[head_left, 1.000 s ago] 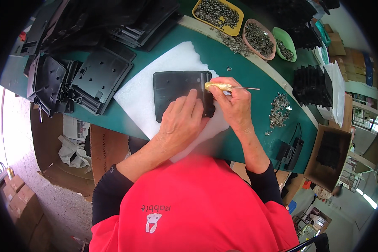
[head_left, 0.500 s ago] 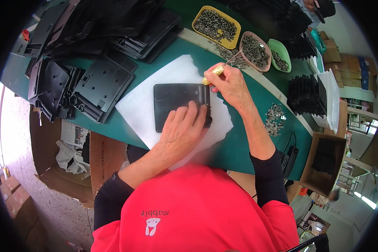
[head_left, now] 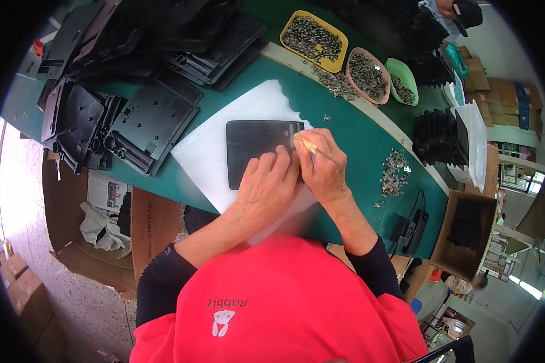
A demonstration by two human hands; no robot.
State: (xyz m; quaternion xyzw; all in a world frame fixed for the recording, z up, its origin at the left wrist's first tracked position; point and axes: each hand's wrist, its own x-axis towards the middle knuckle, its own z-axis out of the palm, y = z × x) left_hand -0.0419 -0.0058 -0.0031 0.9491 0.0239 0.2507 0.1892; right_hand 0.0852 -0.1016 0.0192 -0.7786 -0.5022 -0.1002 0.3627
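Near the middle of the frame, a flat black panel (head_left: pixel 251 142) lay on a white sheet (head_left: pixel 206 145), which was spread at a slant over the green tabletop (head_left: pixel 357 181). The person's left hand (head_left: pixel 265 184) held nothing in its grasp; it lay palm down over the lower right part of the panel, fingers extended onto the surface, thumb hidden. The right hand (head_left: pixel 326 169), at the panel's right edge, was closed around a tool with a yellowish handle (head_left: pixel 307 143), its thin metal shaft slanting toward the lower right. The handle's end was at the panel's upper right part, though whether it touched could not be told. A small metal piece (head_left: pixel 327 117) lay above the right hand, and a loose pile of metal pieces (head_left: pixel 395 172) sat right of centre, above a black device (head_left: pixel 415 227) with a cord. At the upper right, a yellow tray (head_left: pixel 327 64), a pink bowl (head_left: pixel 388 75) and a green bowl (head_left: pixel 411 77) held small metal parts. Black plastic housings (head_left: pixel 154 115) crowded the upper left.
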